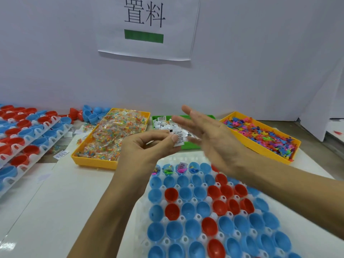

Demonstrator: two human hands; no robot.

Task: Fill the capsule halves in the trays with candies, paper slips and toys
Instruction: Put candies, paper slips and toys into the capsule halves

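Paper slips [179, 137] sit pinched between the thumb and curled fingers of my left hand [149, 146], a small stack held up over the far edge of the working tray [188, 239] so I can peel one off at a time. My right hand [208, 138] is flat and spread, fingers straight, holding nothing; it is blurred, just beside the slips, placed, I judge, to pull the next one free. Behind my hands lies the green bin [191, 145] with more slips, close enough to restock without reaching far. To its left is the yellow bin of wrapped candies [111, 135], to its right the yellow bin of coloured toys [260, 135], all three in a row along the wall. Below my wrists the blue and red capsule halves [186, 211] stand open side up; only a few in the far row show toys or a slip, so most of the filling is ahead. Stacked trays [28, 135] of halves wait at far left
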